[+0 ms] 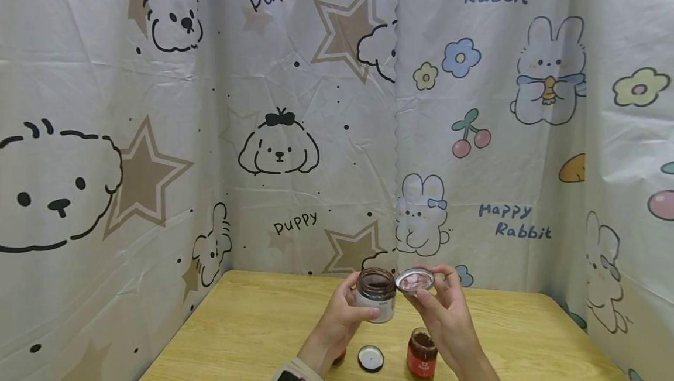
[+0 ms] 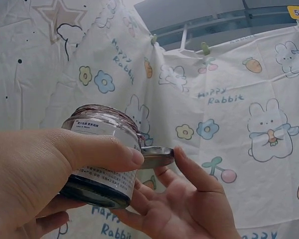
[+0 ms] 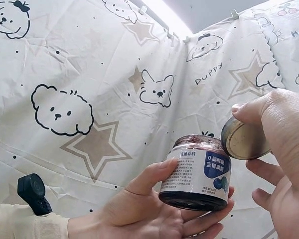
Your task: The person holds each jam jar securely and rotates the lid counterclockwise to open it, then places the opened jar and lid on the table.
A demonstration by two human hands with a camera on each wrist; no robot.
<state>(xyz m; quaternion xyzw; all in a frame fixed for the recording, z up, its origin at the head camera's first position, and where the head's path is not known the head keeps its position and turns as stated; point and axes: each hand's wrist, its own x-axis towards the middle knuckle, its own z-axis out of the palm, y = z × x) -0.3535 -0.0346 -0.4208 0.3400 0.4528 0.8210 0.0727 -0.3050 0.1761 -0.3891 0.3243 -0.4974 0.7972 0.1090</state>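
Note:
My left hand (image 1: pixel 342 311) grips an uncapped glass jam jar (image 1: pixel 375 290) above the table, tilted a little. Dark residue coats its rim, and its white and blue label (image 3: pixel 217 172) shows blueberries in the right wrist view. Beside the jar's mouth, my right hand (image 1: pixel 444 308) pinches a round metal lid (image 1: pixel 415 281) by its edge. The lid's inner face, smeared with reddish jam, is turned toward the head camera. In the left wrist view the lid (image 2: pixel 157 156) appears edge-on, close to the jar's shoulder.
A second uncapped jar (image 1: pixel 422 354) with a red label stands on the wooden table (image 1: pixel 253 322), near my right forearm. Left of it lies a lid (image 1: pixel 371 359), pale inside up. Another dark red object (image 1: pixel 339 357) is mostly hidden by my left wrist. Printed curtains (image 1: pixel 316 194) enclose the table.

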